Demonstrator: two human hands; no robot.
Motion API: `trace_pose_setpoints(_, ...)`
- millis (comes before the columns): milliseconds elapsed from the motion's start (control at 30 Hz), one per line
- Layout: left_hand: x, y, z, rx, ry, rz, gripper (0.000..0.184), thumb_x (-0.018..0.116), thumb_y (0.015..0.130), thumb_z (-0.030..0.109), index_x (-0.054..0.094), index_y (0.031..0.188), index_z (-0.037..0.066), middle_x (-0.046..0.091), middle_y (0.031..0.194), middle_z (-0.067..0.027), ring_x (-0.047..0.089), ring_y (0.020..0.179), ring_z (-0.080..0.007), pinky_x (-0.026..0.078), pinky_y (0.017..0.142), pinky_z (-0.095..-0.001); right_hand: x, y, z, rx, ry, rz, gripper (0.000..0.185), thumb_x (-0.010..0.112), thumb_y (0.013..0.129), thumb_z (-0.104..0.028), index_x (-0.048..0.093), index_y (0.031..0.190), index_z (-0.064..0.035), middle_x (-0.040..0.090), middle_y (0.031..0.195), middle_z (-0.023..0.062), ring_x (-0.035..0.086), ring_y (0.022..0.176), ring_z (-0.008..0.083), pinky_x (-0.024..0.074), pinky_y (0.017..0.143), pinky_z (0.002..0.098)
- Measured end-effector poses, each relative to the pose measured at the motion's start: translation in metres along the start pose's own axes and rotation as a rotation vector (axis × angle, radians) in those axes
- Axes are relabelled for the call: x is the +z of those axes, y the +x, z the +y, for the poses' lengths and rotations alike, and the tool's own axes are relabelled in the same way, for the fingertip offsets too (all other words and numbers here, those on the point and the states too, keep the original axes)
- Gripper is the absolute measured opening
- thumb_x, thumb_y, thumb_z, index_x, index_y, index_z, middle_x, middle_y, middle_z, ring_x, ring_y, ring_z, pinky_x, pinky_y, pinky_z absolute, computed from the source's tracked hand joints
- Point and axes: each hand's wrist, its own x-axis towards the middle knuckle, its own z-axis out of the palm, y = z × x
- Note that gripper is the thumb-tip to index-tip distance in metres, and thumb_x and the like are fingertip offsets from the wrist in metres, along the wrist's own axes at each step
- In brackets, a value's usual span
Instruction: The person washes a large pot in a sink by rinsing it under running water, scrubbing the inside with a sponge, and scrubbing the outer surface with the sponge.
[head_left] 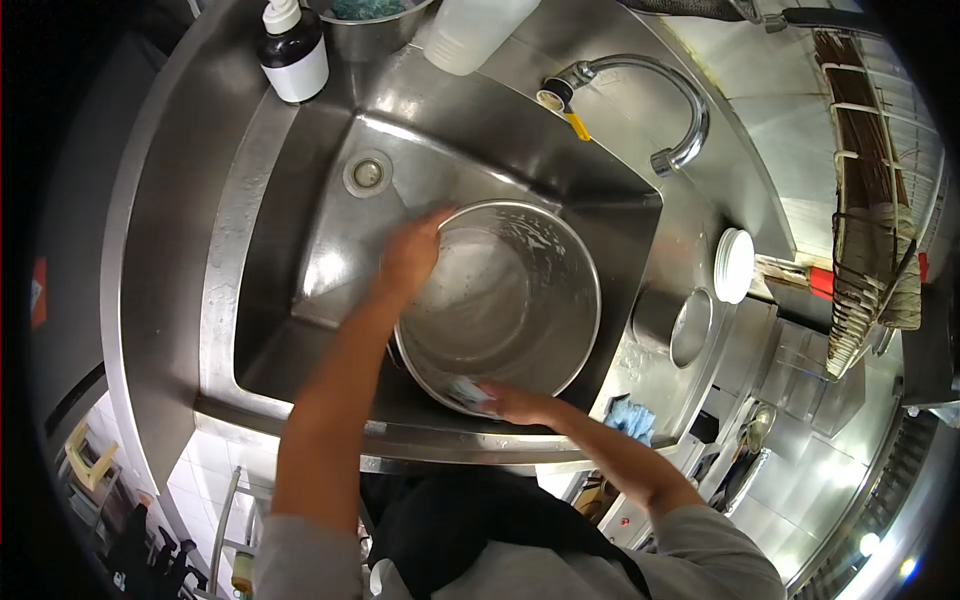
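Observation:
A large round steel pot stands in the steel sink, its open mouth facing up and its inner wall wet with streaks of suds. My left hand is closed over the pot's upper left rim. At the near rim, my right hand holds a small pale scrubbing pad against the inside of the wall. The pad is partly hidden by the fingers and blurred.
A faucet with a yellow lever arches behind the sink. On the right ledge are a small steel container, white lids and a blue cloth. A dark pump bottle and a translucent container stand at the back.

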Motion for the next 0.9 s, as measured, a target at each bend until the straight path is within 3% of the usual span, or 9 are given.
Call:
trace_pose_setpoints(100,-0.020,0.039,0.015,0.226,0.043,-0.143,0.044,0.055,0.089,0.013,0.054,0.131,0.026,0.061,0.113,-0.0098,0.062,0.100,-0.0331,0.050,0.086,-0.0455,-0.071,-0.036,0.008,0.281,-1.078,-0.233,0.066,0.059,0.086,-0.038,0.040,0.142,-0.0094,0.041,0.144,0.0168,0.033,0.138,0.0308,0.0247,0.111,0.0567)
trace_pose_setpoints(200,-0.019,0.032,0.043,0.242,0.236,-0.275,0.043,0.057,0.088,0.013,0.054,0.129,0.023,0.060,0.112,-0.0093,0.061,0.102,-0.0315,0.050,0.087,-0.0430,-0.115,-0.031,0.032,0.175,-1.611,0.695,0.061,0.063,0.081,-0.036,0.050,0.134,-0.0098,0.038,0.145,0.0147,0.024,0.142,0.0335,0.0206,0.109,0.0637)
trace_pose_setpoints(300,-0.014,-0.010,0.032,-0.005,0.179,0.125,0.040,0.056,0.087,0.009,0.054,0.126,0.019,0.056,0.113,-0.0123,0.060,0.102,-0.0344,0.051,0.087,-0.0432,-0.062,-0.010,-0.011,0.504,-1.110,0.022,0.061,0.064,0.080,-0.036,0.051,0.133,-0.0094,0.045,0.139,0.0159,0.032,0.137,0.0375,0.0249,0.108,0.0609)
trace_pose_setpoints(367,-0.006,-0.060,0.023,-0.281,0.109,0.153,0.044,0.055,0.087,0.007,0.049,0.129,0.020,0.054,0.114,-0.0142,0.060,0.101,-0.0366,0.051,0.085,-0.0453,-0.009,0.029,0.051,0.058,-0.332,0.028,0.060,0.060,0.082,-0.038,0.049,0.136,-0.0142,0.050,0.136,0.0187,0.045,0.128,0.0384,0.0298,0.106,0.0593)
trace_pose_setpoints(567,-0.001,-0.088,0.023,-0.421,0.132,0.093,0.044,0.049,0.089,0.006,0.042,0.129,0.022,0.055,0.113,-0.0153,0.063,0.093,-0.0395,0.053,0.078,-0.0479,-0.085,0.023,0.076,0.397,-1.285,-0.016,0.062,0.058,0.085,-0.038,0.046,0.139,-0.0110,0.047,0.140,0.0192,0.045,0.126,0.0423,0.0311,0.104,0.0607)
trace_pose_setpoints(633,0.001,-0.087,0.015,-0.397,0.160,0.095,0.041,0.048,0.090,0.007,0.043,0.128,0.021,0.056,0.113,-0.0155,0.064,0.090,-0.0398,0.054,0.076,-0.0478,-0.080,0.031,0.083,0.291,-1.538,0.452,0.058,0.059,0.084,-0.037,0.051,0.134,-0.0085,0.049,0.138,0.0189,0.046,0.126,0.0423,0.0334,0.101,0.0605)
trace_pose_setpoints(667,0.003,-0.086,0.015,-0.392,0.169,0.083,0.041,0.049,0.090,0.007,0.043,0.128,0.021,0.057,0.112,-0.0153,0.064,0.089,-0.0398,0.054,0.075,-0.0477,-0.074,0.017,0.015,0.433,-1.276,-0.155,0.054,0.060,0.083,-0.034,0.056,0.130,-0.0083,0.054,0.132,0.0192,0.050,0.123,0.0393,0.0340,0.099,0.0621)
trace_pose_setpoints(733,-0.001,-0.081,0.014,-0.394,0.177,0.090,0.041,0.049,0.090,0.007,0.042,0.129,0.021,0.057,0.112,-0.0152,0.065,0.088,-0.0397,0.054,0.074,-0.0476,-0.019,0.050,0.090,-0.021,-0.448,-0.090,0.053,0.061,0.081,-0.033,0.058,0.127,-0.0072,0.059,0.124,0.0196,0.054,0.120,0.0356,0.0343,0.099,0.0610)
trace_pose_setpoints(900,-0.003,-0.080,0.014,-0.369,0.155,0.046,0.041,0.048,0.090,0.006,0.044,0.128,0.020,0.058,0.113,-0.0143,0.064,0.091,-0.0396,0.053,0.077,-0.0489,-0.103,0.031,0.057,0.214,-1.296,0.040,0.050,0.053,0.087,-0.029,0.053,0.131,-0.0063,0.050,0.136,0.0180,0.043,0.129,0.0367,0.0290,0.106,0.0577)
